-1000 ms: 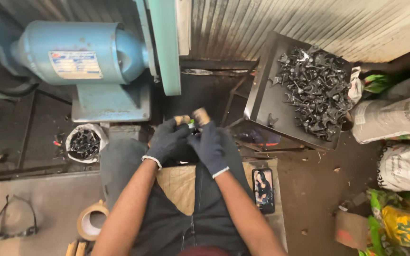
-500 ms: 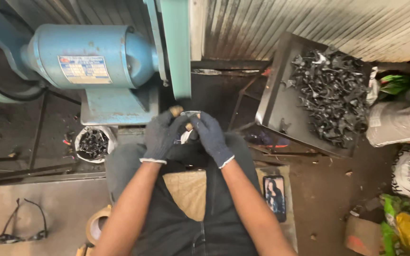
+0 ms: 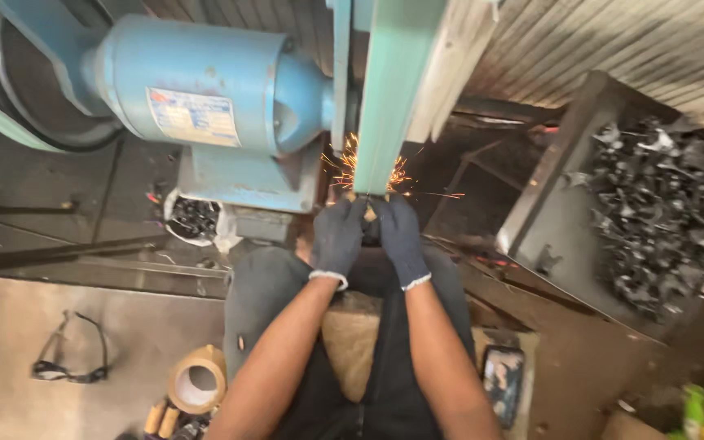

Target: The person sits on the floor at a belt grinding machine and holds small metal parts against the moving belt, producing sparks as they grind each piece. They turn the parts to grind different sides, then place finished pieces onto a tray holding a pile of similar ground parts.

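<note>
My left hand [image 3: 339, 236] and my right hand [image 3: 401, 235], both in dark gloves, are closed together around a small metal piece [image 3: 370, 213]. The piece is pressed against the green sanding belt [image 3: 390, 90] that runs up from between my hands. Orange sparks [image 3: 352, 167] fly off where the piece meets the belt. The piece itself is mostly hidden by my fingers. A blue electric motor [image 3: 205, 90] sits just left of the belt.
A metal tray [image 3: 556, 236] heaped with dark metal parts [image 3: 662, 212] stands at the right. A small white bowl of dark pieces [image 3: 193, 220] sits under the motor. Safety glasses [image 3: 71, 367], a tape roll [image 3: 197, 379] and a phone [image 3: 503, 383] lie on the floor.
My hands have moved the metal piece forward onto the belt and sparks have started. The camera has come closer and lower.
</note>
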`<state>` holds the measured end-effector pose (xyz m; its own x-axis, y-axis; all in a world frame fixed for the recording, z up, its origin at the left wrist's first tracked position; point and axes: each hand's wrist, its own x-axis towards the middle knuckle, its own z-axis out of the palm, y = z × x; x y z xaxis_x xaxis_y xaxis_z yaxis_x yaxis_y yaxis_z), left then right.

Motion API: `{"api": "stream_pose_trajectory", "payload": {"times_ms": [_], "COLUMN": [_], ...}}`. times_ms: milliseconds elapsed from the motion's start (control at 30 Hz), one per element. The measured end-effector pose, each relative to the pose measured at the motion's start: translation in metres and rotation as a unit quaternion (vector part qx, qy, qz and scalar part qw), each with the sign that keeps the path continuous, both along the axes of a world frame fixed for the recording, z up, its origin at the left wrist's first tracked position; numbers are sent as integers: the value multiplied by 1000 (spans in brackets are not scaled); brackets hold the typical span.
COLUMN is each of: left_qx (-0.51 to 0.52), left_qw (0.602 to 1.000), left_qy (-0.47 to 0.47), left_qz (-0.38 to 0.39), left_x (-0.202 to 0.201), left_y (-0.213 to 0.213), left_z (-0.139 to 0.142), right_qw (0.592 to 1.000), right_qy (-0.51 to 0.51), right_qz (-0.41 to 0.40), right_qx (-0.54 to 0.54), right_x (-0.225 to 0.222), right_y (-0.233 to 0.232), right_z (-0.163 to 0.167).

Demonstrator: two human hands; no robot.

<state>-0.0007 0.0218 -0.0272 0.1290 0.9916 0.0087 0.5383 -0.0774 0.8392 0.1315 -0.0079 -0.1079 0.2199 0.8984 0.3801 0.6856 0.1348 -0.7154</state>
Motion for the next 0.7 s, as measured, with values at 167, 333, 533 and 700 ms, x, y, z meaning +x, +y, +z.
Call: {"api": "stream_pose_trajectory", "payload": {"times_ms": [167,333,533,700], "left_qx": [-114,26,19,-26], "left_qw": [977,961,1000,999], "left_qy": [-173,-193,1,17], "left_qz": [-52,-195,-13,-15], "left_x": [6,6,3,-1], "left_y": [-4,-9,-12,-12], "left_z": [-5,-6,-3,-1], "right_qw": [958,980,948,931], "right_qy": [250,137,316,351], "right_qz": [-121,-115,-24,-47], "right_qx": [-66,89,-36,-85], "right_x": [7,-18,-24,-19], "right_y": [-27,-70,-34,-5], "right_z": [39,64,58,45]}}
